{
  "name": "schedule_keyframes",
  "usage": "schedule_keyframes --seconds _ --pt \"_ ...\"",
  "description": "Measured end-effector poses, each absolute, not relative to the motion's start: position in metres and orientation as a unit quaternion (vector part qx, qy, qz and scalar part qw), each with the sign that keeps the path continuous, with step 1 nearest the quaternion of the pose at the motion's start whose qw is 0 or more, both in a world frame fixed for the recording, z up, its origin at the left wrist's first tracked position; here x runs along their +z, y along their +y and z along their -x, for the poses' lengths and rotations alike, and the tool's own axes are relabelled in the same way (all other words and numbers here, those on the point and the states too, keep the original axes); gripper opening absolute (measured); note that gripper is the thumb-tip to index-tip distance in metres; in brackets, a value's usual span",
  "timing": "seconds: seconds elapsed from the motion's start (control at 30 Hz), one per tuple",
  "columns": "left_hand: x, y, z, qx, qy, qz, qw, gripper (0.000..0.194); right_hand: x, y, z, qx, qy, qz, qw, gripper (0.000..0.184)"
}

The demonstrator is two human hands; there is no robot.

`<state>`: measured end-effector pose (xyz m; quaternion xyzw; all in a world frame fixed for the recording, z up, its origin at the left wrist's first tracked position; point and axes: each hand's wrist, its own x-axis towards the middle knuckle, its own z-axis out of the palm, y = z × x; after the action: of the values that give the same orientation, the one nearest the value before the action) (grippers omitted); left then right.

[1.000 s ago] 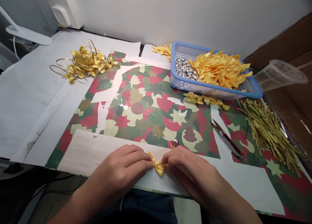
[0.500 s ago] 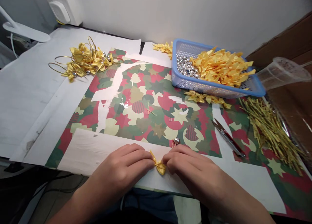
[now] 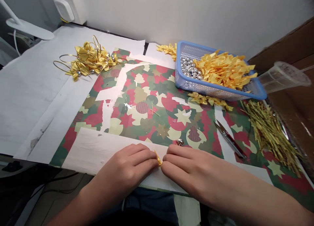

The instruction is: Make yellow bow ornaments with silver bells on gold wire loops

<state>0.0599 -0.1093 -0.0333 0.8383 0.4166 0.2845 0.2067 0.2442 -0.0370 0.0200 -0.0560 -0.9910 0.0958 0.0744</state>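
Between my two hands, just above the white paper at the table's front edge, is a small yellow ribbon bow (image 3: 158, 158), mostly covered by fingers. My left hand (image 3: 133, 163) is closed, its fingertips pinching the bow from the left. From the right, my right hand (image 3: 183, 167) presses its curled fingers against the bow, hiding most of it. A silver bell (image 3: 180, 141) lies just beyond the right knuckles. Small scissors (image 3: 230, 141) rest to the right of that hand.
A blue basket (image 3: 220, 92) holds yellow bows (image 3: 224, 68) and silver bells (image 3: 190, 68). Gold twist ties (image 3: 272, 137) lie at right, by a clear plastic cup (image 3: 282, 77). Finished-looking gold hoops with bows and bells (image 3: 90, 59) are piled back left. A white lamp base (image 3: 30, 29) stands far left.
My right hand has turned and moved in over the bow, so less of the bow shows. My left hand keeps its pinch. The view has shifted slightly.
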Motion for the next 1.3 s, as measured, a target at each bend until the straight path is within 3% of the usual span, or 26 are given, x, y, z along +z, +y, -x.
schedule_keyframes --seconds 0.23,0.4,0.57,0.97,1.17,1.3 --pt "-0.039 -0.109 -0.062 0.348 0.401 -0.831 0.166 0.021 0.020 -0.034 -0.231 0.108 -0.994 0.017 0.015 0.027" --pt "-0.037 -0.109 -0.062 0.335 0.406 -0.830 0.186 0.015 0.024 -0.017 -0.239 0.316 -0.938 0.143 0.008 0.019" --pt "-0.037 -0.108 -0.061 0.329 0.412 -0.825 0.203 0.013 0.016 -0.016 -0.252 0.520 -0.813 0.251 0.076 0.003" --pt "-0.037 -0.110 -0.062 0.337 0.415 -0.820 0.202 0.014 0.011 -0.032 -0.266 0.503 -0.766 0.329 0.228 0.007" --pt "-0.037 -0.110 -0.061 0.334 0.418 -0.817 0.215 0.015 -0.019 -0.047 -0.256 0.585 -0.629 0.400 0.320 0.011" --pt "-0.036 -0.110 -0.061 0.334 0.422 -0.813 0.221 0.016 -0.029 -0.047 -0.257 0.609 -0.598 0.399 0.336 0.016"
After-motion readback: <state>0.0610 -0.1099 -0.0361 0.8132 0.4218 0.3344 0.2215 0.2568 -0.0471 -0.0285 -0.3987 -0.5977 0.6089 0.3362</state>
